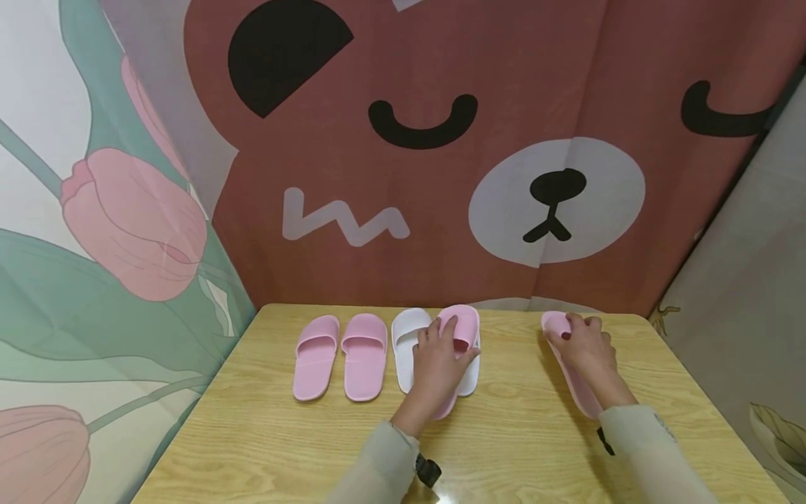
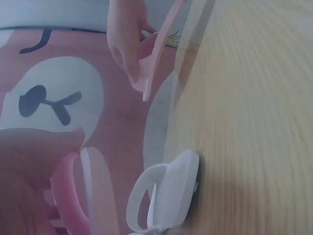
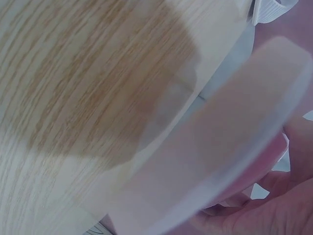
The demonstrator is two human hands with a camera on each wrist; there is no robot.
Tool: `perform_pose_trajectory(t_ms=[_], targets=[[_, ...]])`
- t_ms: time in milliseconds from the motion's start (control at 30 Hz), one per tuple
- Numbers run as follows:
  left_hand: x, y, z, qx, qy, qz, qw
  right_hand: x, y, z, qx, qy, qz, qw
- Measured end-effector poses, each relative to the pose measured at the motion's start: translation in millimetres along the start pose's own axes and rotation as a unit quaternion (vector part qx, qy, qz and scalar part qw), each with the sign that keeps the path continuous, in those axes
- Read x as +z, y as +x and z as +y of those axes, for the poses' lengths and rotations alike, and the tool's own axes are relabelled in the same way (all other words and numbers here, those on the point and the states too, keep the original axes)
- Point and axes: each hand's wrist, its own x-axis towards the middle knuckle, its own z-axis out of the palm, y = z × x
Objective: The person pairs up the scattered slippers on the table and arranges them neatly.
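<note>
My left hand (image 1: 436, 360) grips a pink slipper (image 1: 464, 322) by its strap, over the right one of two white slippers (image 1: 404, 350). In the left wrist view, this pink slipper (image 2: 100, 191) is raised off the wooden table beside a white slipper (image 2: 178, 188). To the right, my right hand (image 1: 590, 350) holds another pink slipper (image 1: 584, 399) by the strap, thumb and fingers around it. Its pale sole (image 3: 210, 142) hangs tilted above the tabletop in the right wrist view and casts a shadow there. The left hand partly covers both white slippers.
Two more pink slippers (image 1: 315, 360) lie side by side at the left, toes toward the back edge of the wooden table (image 1: 264, 448). A curtain with a bear print (image 1: 434, 182) hangs right behind the table, with flowered cloth (image 1: 132, 224) along the left.
</note>
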Motion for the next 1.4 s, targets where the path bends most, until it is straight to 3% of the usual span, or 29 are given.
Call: perform_pose_trajectory(t_ms=[533,967,1400], targets=[[14.0,3.2,17.3,0.013,0.001,0.0,0.9999,0.0,0.2,1.4,0.003,0.001,-0.006,1.0],[30.7,13.8,38.8,0.022,0.041,-0.002,0.9989,-0.2,3.6,-0.9,0.006,-0.007,-0.007,0.9999],[49.7,19.7,55.1,0.004,0.027,-0.032,0.9991,3.5,5.4,7.8,0.019,-0.006,-0.018,0.9996]])
